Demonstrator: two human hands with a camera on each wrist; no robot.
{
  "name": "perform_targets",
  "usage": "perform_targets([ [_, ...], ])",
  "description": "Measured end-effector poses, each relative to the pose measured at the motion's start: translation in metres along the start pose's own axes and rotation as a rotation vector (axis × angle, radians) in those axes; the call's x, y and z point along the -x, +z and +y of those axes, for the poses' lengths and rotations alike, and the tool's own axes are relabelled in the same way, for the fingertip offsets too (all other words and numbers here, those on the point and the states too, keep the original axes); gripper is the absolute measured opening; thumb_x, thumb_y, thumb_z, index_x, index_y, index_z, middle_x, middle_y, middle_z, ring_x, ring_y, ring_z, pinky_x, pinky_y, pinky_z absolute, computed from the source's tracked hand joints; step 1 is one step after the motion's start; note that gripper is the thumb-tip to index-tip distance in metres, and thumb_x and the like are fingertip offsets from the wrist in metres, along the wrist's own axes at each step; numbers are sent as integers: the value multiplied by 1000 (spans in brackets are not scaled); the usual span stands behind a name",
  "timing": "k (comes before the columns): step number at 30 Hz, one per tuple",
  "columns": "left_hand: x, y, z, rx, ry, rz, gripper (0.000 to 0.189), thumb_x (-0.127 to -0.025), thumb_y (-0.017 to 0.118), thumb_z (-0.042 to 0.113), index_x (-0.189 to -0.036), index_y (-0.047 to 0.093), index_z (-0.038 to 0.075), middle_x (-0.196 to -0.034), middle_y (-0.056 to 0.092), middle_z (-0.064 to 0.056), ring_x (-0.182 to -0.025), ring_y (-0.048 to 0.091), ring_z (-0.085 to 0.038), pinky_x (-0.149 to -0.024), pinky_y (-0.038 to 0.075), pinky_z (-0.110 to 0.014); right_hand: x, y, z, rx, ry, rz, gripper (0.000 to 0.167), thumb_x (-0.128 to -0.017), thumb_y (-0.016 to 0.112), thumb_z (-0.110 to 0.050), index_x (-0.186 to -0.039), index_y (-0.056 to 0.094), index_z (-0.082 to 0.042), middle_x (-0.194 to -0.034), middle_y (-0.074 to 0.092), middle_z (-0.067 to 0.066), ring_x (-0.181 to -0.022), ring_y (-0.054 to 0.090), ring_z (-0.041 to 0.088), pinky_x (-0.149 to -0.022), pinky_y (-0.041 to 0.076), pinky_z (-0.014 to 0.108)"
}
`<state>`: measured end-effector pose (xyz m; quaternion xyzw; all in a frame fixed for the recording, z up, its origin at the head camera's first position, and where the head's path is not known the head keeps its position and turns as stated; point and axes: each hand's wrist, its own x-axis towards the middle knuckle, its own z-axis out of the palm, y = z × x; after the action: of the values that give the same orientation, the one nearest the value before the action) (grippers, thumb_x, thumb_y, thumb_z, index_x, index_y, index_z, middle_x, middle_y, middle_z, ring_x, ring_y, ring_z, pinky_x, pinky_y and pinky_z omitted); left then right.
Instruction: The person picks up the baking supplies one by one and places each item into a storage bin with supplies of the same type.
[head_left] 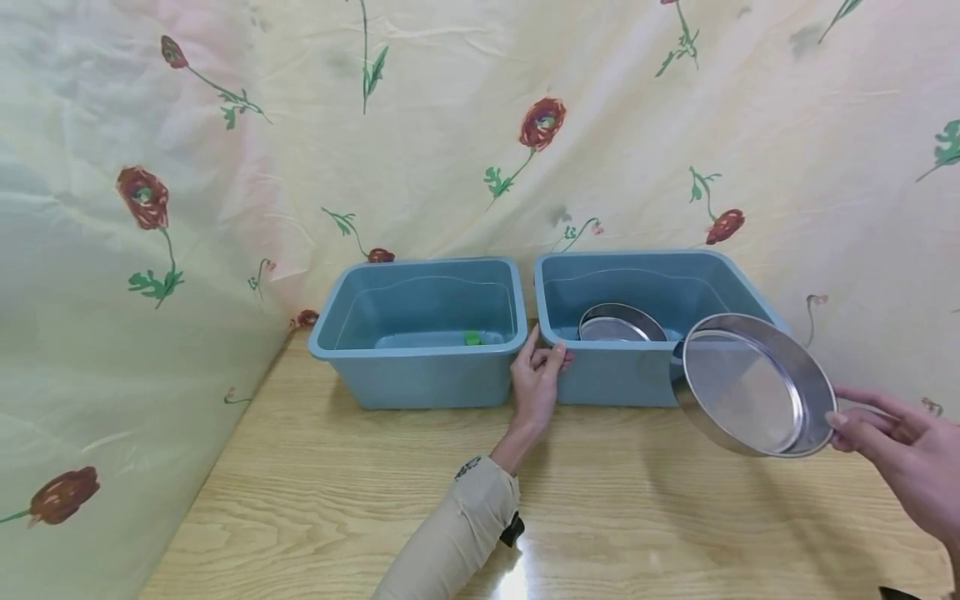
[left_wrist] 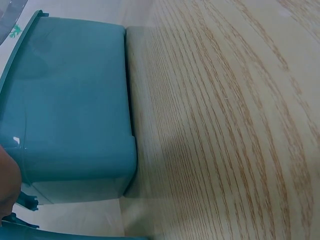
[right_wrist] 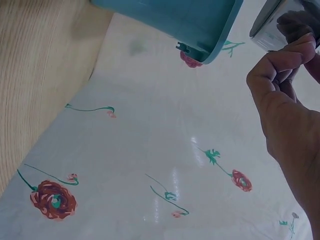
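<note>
My right hand [head_left: 900, 450] pinches the rim of a shiny round metal cake pan [head_left: 742, 392] between thumb and fingers. The pan is tilted, its inside facing me, and overlaps the right bin's front right corner in the head view. Only a bit of the pan [right_wrist: 295, 22] shows in the right wrist view, above the fingers. At the front left corner of the right blue bin [head_left: 615, 375], my left hand [head_left: 536, 383] holds the rim, one finger reaching up between the two bins. A second round metal pan [head_left: 618, 325] sits inside that bin, partly hidden by its front wall.
A matching left blue bin [head_left: 427, 379] stands beside the right one, with a small green object [head_left: 472, 337] inside. Both rest on a wood-grain table [head_left: 337, 492]. Flower-printed cloth [head_left: 442, 167] hangs close behind them and along the left side.
</note>
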<state>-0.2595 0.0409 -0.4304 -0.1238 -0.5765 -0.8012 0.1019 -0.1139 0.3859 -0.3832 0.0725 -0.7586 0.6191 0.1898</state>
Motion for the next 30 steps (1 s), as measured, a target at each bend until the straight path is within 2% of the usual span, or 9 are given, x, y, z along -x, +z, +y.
perform_targets([
  [2,0,0,0,-1,1,-3,59,-105,61,9,-155,36,-9,-97,70,-20,-100,72,-35,-91,57,-29,-2,0,0,-27,1,-6,57,-97,52,21,-118,74,-27,-85,77,-4,-67,68,4,-67,52,10],
  [8,0,0,0,-3,-4,-5,59,-105,61,9,-155,35,-9,-97,71,-19,-100,72,-34,-91,57,-28,-6,1,-3,49,62,16,55,-99,54,16,-115,72,-34,-87,77,-8,-67,68,4,-65,52,10],
  [9,0,0,1,-4,-4,-4,59,-105,61,10,-155,35,-9,-97,71,-18,-100,72,-34,-91,57,-28,-7,1,-3,36,66,15,55,-100,54,16,-114,72,-33,-87,77,-8,-67,68,5,-65,52,10],
  [15,0,0,0,-8,-9,-1,59,-105,61,10,-155,37,-8,-97,71,-19,-99,72,-33,-91,57,-29,-12,1,0,-197,46,-23,50,-99,50,19,-117,75,-20,-89,78,0,-71,70,7,-66,54,13],
  [22,0,0,0,-6,-4,-3,59,-105,61,10,-156,36,-7,-97,71,-19,-99,72,-34,-91,57,-29,-18,5,-4,-164,81,-20,48,-100,52,16,-116,75,-24,-90,77,-2,-72,69,6,-65,54,13],
  [30,0,0,1,4,-5,-3,59,-105,61,10,-156,36,-8,-97,70,-19,-100,72,-33,-91,57,-28,-24,6,2,-364,70,-68,46,-101,47,20,-119,75,-11,-94,77,7,-76,72,12,-69,58,19],
])
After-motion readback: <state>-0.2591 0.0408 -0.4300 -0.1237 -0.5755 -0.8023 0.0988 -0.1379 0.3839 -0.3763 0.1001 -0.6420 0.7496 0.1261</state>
